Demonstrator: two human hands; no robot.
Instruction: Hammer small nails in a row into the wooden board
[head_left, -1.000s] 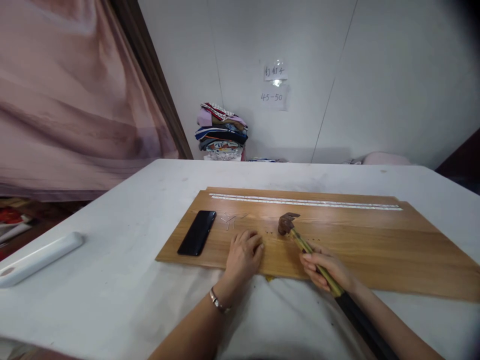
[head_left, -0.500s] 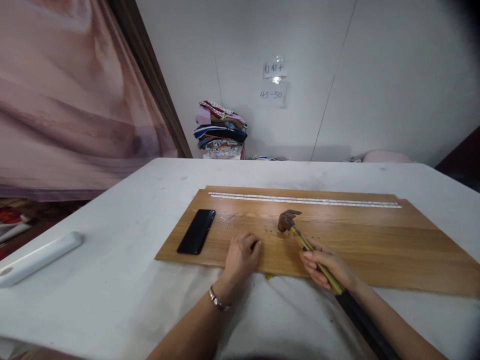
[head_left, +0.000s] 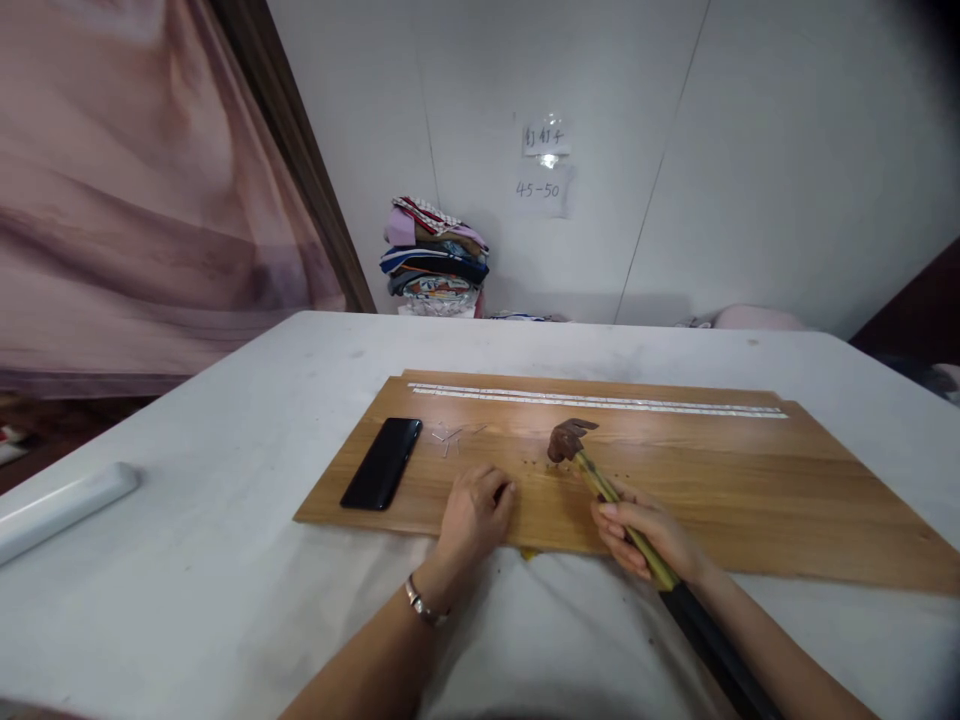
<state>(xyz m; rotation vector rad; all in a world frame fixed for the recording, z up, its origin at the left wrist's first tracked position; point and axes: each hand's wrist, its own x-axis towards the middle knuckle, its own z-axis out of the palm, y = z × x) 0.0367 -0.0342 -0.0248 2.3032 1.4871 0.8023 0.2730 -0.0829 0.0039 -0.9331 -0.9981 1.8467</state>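
Observation:
A long wooden board point(head_left: 750, 500) lies on a white table point(head_left: 225, 560). My right hand point(head_left: 645, 535) grips the yellow-and-black handle of a hammer point(head_left: 570, 440), whose rusty head rests on the board near a row of small nail heads point(head_left: 534, 464). My left hand point(head_left: 472, 510) lies on the board's near edge with its fingers curled under; nothing shows in it. A few loose nails point(head_left: 448, 437) lie just beyond it. A black phone point(head_left: 381, 476) lies face up at the board's left end.
A thin strip of nails point(head_left: 600, 401) runs along the board's far edge. A white oblong object point(head_left: 60, 505) lies at the table's left edge. Folded clothes point(head_left: 435, 260) are stacked against the white wall; a pink curtain point(head_left: 135, 200) hangs at left.
My left hand's fingers have curled in and drawn back slightly toward the board's near edge. The hammer stays put; the view has shifted a little.

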